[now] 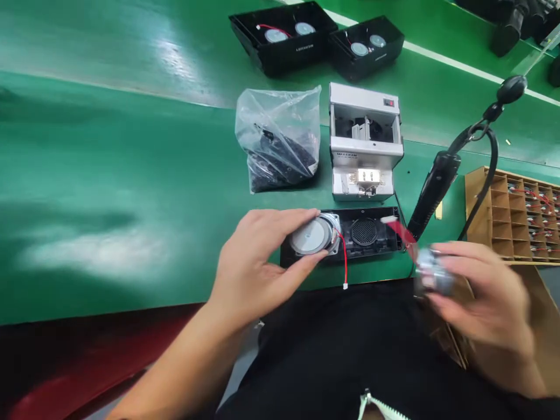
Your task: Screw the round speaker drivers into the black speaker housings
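Observation:
My left hand (258, 262) pinches a round silver speaker driver (312, 235) between thumb and fingers, over the left opening of a long black housing (376, 248) lying on the green table. A red wire with a white plug (345, 265) hangs from that driver. The housing's right opening shows a black mesh grille (364, 231). My right hand (476, 297), blurred by motion, is closed on a second silver speaker driver (433, 274) with a red wire (402, 230), just right of the housing.
Behind the housing stand a white screw feeder (365, 140) and a clear bag of black parts (277, 137). Two black housings (284, 35) with drivers lie farther back. An electric screwdriver (435, 186) hangs at right, beside a wooden compartment tray (511, 213).

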A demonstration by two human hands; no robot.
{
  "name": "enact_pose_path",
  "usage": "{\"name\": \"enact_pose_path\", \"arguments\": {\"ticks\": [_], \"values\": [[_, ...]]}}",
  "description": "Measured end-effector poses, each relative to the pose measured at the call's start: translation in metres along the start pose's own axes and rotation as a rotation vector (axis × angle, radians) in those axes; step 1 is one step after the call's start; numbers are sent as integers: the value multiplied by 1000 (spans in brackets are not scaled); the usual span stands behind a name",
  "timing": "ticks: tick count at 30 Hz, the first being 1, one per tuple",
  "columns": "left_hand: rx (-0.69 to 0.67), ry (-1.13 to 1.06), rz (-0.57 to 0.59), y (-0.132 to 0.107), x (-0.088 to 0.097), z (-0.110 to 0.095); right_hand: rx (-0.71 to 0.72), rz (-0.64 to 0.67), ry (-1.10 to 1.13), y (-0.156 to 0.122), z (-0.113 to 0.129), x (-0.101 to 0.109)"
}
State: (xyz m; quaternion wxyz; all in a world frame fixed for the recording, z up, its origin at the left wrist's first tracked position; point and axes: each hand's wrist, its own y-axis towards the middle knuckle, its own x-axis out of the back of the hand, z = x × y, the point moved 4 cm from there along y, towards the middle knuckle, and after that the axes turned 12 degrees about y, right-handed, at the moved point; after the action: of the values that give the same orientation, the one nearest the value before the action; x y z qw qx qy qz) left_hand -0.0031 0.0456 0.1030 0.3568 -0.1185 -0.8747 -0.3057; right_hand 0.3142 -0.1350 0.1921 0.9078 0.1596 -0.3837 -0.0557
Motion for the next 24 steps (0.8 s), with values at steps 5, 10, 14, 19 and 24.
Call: {"name": "enact_pose_path", "arguments": {"ticks": [5,10,14,19,24], "values": [[-103,64,120,-3,1,2,61,405,-138,76,-2,-108],[-161,147,266,-1,5,5,-60,603,-211,91,-28,-118],[-223,229,347,7,-1,1,-139,704,-264,97,-30,-119],[-260,243,395,11,-11,2,-177,781,-288,105,-28,-119],[-287,226,377,15,-12,-1,-178,829,-277,107,-27,-118]]}}
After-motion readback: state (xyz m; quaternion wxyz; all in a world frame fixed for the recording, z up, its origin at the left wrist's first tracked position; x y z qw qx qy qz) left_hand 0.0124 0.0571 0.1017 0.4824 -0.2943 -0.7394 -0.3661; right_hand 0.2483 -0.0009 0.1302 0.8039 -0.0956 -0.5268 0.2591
